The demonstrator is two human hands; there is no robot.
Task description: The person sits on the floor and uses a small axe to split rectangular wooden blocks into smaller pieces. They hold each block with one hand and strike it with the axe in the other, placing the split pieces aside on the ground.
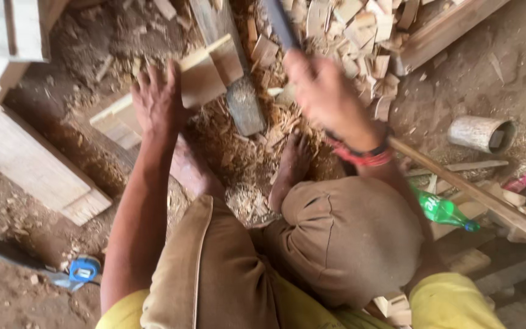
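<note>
Left hand [158,103] is spread flat, fingers splayed, pressing down on a pale wooden board [171,91] that runs slantwise across the dirt. Its fingertips reach toward the board's far edge, and the thumb side sits near where the board meets the chopping blade. Right hand [327,91] is closed in a fist around the dark handle of a hatchet [248,100], blurred with motion; the handle runs up past the top of the picture while the broad grey blade rests down against the board's right end, just beside the left hand. A red band [360,157] circles the right wrist.

Two bare feet [290,167] are planted close under the board, boxing in the working spot from below, with wood shavings [251,152] heaped between them. Beyond the blade lies a thick scatter of cut wood blocks [360,30], crowding the top right. A long wooden strip [476,195] slants away behind the right forearm. To the right, on open dirt, lie a short cylinder [481,133] on its side and a green plastic bottle [445,212], both well apart from the hands. On the left a wide plank [31,164] lies flat, with bare ground between it and the board. A hand saw with a blue grip [50,268] lies at lower left, well clear.
</note>
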